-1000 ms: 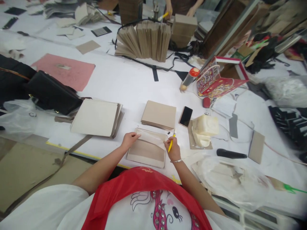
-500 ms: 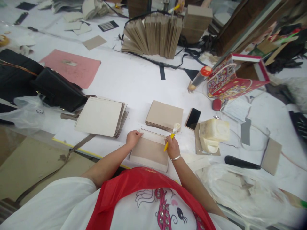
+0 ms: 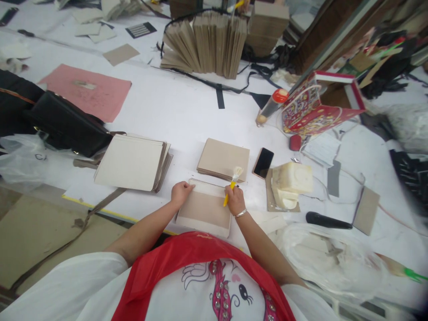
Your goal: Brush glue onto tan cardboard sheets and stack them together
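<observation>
A beige rectangular panel (image 3: pixel 204 208) with pale borders lies on the white table (image 3: pixel 174 111) right in front of me. My left hand (image 3: pixel 180 193) is closed and presses on the panel's top left corner. At the panel's top right corner my right hand (image 3: pixel 235 200) grips a yellow-handled brush (image 3: pixel 232 184), bristles pointing up and away. A flat stack of beige panels (image 3: pixel 223 159) sits just beyond it.
A bigger stack of cream boards (image 3: pixel 132 161) lies to the left, a black bag (image 3: pixel 65 125) beyond it. To the right are a phone (image 3: pixel 262 162), a pale block (image 3: pixel 290 180), a black handle (image 3: pixel 328 220) and a red patterned box (image 3: pixel 317 107). Upright folded boards (image 3: pixel 205 42) stand at the back.
The folded-up flap on the panel's far edge has been laid flat. My right hand turned the brush so its bristles show above the hand. Both hands stay at the top corners.
</observation>
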`<state>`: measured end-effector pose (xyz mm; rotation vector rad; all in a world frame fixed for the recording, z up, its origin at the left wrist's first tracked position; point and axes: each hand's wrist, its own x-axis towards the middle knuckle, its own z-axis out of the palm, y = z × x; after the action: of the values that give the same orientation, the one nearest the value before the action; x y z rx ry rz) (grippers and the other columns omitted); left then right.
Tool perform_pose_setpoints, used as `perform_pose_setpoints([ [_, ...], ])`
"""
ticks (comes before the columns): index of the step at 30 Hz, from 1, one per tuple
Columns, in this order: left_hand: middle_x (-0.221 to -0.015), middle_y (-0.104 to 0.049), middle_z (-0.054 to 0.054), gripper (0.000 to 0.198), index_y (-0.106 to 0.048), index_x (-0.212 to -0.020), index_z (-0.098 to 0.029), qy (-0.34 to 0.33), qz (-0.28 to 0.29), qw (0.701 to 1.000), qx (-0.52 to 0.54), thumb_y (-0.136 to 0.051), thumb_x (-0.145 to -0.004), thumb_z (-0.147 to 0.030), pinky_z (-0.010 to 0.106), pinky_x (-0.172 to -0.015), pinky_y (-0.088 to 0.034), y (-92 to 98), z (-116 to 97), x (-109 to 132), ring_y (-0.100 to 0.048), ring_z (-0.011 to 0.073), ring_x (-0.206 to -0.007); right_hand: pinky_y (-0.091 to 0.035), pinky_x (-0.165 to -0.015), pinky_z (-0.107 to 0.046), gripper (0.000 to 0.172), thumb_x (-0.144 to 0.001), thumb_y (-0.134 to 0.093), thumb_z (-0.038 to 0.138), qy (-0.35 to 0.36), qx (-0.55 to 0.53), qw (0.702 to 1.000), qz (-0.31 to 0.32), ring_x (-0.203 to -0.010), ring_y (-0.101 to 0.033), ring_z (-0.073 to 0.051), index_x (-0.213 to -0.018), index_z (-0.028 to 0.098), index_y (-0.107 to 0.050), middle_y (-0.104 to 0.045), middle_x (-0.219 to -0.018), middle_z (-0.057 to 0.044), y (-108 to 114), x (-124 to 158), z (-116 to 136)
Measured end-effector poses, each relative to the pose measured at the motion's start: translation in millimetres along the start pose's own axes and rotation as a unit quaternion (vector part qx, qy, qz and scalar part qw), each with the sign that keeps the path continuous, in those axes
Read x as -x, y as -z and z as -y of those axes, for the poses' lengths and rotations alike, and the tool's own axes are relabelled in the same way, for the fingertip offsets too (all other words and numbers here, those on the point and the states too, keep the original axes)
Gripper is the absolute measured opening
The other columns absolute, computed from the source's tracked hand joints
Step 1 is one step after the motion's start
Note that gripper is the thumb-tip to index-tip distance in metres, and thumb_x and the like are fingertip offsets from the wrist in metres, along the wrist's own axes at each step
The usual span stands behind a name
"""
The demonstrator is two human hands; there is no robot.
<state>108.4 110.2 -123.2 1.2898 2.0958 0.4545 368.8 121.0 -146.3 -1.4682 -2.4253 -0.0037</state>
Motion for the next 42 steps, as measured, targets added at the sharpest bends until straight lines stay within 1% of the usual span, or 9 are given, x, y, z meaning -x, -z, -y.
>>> perform_pose_setpoints([
  [16, -0.058, -0.058, 0.001, 0.034, -0.057, -0.058, -0.019, -0.01, -0.008, 1.0, -0.005, -0.056, -0.069, -0.051, 0.025, -0.055, -0.031, -0.9, -0.5, 3.0, -0.05, 0.0145, -0.058, -0.036, -0.068, -0.031, 0.028, -0.088, -0.032, 0.018, -0.008, -0.056, 0.998, 0.017, -0.071, -0.042, -0.017, -0.1, 0.016, -0.057, -0.046, -0.074, -0.006, -5.1, 7.3, -5.5],
  [23, -0.057, -0.058, 0.0, 0.034, -0.056, -0.056, -0.019, 0.003, -0.004, 1.0, 0.005, -0.056, -0.069, -0.051, 0.025, -0.055, -0.03, -1.7, -2.1, 3.7, -0.05, 0.0142, -0.057, -0.034, -0.065, -0.029, 0.027, -0.088, -0.033, 0.017, 0.011, -0.008, 1.0, 0.009, -0.068, -0.04, -0.017, -0.099, 0.016, -0.058, -0.045, -0.071, -0.005, -5.7, 6.3, -3.9],
  [28, -0.055, -0.055, 0.0, 0.036, -0.053, -0.054, -0.019, 0.005, -0.001, 1.0, -0.003, -0.056, -0.069, -0.051, 0.025, -0.054, -0.03, -0.7, -1.4, 0.7, -0.05, 0.0149, -0.057, -0.035, -0.07, -0.033, 0.027, -0.086, -0.035, 0.015, -0.023, -0.012, 1.0, 0.006, -0.072, -0.043, -0.019, -0.099, 0.017, -0.058, -0.047, -0.073, -0.006, 6.3, 5.1, -6.3],
  [31, -0.058, -0.055, 0.001, 0.036, -0.052, -0.056, -0.019, 0.02, -0.021, 1.0, -0.009, -0.052, -0.072, -0.051, 0.026, -0.057, -0.034, 5.1, 5.4, 1.6, -0.051, 0.0158, -0.06, -0.037, -0.076, -0.038, 0.026, -0.085, -0.038, 0.014, -0.048, -0.025, 0.998, -0.013, -0.082, -0.046, -0.021, -0.101, 0.018, -0.058, -0.053, -0.083, -0.01, 17.6, 8.4, -6.1],
  [33, -0.065, -0.056, 0.003, 0.031, -0.054, -0.063, -0.019, 0.004, -0.068, 0.998, -0.017, -0.05, -0.075, -0.047, 0.027, -0.063, -0.038, 11.4, 11.9, 7.4, -0.053, 0.0165, -0.066, -0.039, -0.078, -0.039, 0.025, -0.085, -0.037, 0.014, -0.029, -0.045, 0.998, -0.018, -0.092, -0.047, -0.023, -0.1, 0.018, -0.057, -0.056, -0.097, -0.012, 21.3, 12.8, -0.5],
  [36, -0.081, -0.059, 0.007, 0.024, -0.057, -0.082, -0.018, -0.093, -0.123, 0.988, -0.019, -0.046, -0.079, -0.039, 0.03, -0.074, -0.042, 29.5, 17.8, 23.2, -0.055, 0.0172, -0.076, -0.043, -0.078, -0.04, 0.025, -0.086, -0.035, 0.014, 0.023, -0.092, 0.995, -0.002, -0.101, -0.049, -0.024, -0.098, 0.018, -0.056, -0.055, -0.111, -0.013, 22.7, 20.4, 17.7],
  [39, -0.095, -0.061, 0.009, 0.027, -0.057, -0.1, -0.02, -0.215, -0.155, 0.964, -0.013, -0.046, -0.08, -0.036, 0.035, -0.083, -0.044, 64.3, 20.1, 39.6, -0.057, 0.0201, -0.087, -0.047, -0.078, -0.043, 0.029, -0.084, -0.036, 0.016, 0.05, -0.118, 0.992, -0.006, -0.096, -0.055, -0.025, -0.102, 0.02, -0.058, -0.061, -0.102, -0.014, 30.5, 27.9, 38.1],
  [41, -0.105, -0.062, 0.006, 0.037, -0.055, -0.111, -0.03, -0.27, -0.226, 0.936, -0.019, -0.053, -0.075, -0.035, 0.04, -0.093, -0.041, 91.5, 30.3, 43.7, -0.055, 0.0227, -0.102, -0.05, -0.076, -0.046, 0.035, -0.082, -0.038, 0.018, 0.038, -0.133, 0.99, -0.041, -0.096, -0.058, -0.027, -0.111, 0.028, -0.056, -0.063, -0.1, -0.012, 36.1, 31.1, 44.1],
  [42, -0.112, -0.061, 0.001, 0.049, -0.049, -0.118, -0.038, -0.287, -0.256, 0.923, -0.025, -0.057, -0.07, -0.036, 0.041, -0.096, -0.04, 103.4, 40.2, 41.4, -0.054, 0.0226, -0.106, -0.051, -0.074, -0.047, 0.041, -0.08, -0.04, 0.02, 0.029, -0.145, 0.987, -0.055, -0.094, -0.06, -0.027, -0.117, 0.034, -0.053, -0.064, -0.102, -0.01, 37.2, 30.6, 43.6],
])
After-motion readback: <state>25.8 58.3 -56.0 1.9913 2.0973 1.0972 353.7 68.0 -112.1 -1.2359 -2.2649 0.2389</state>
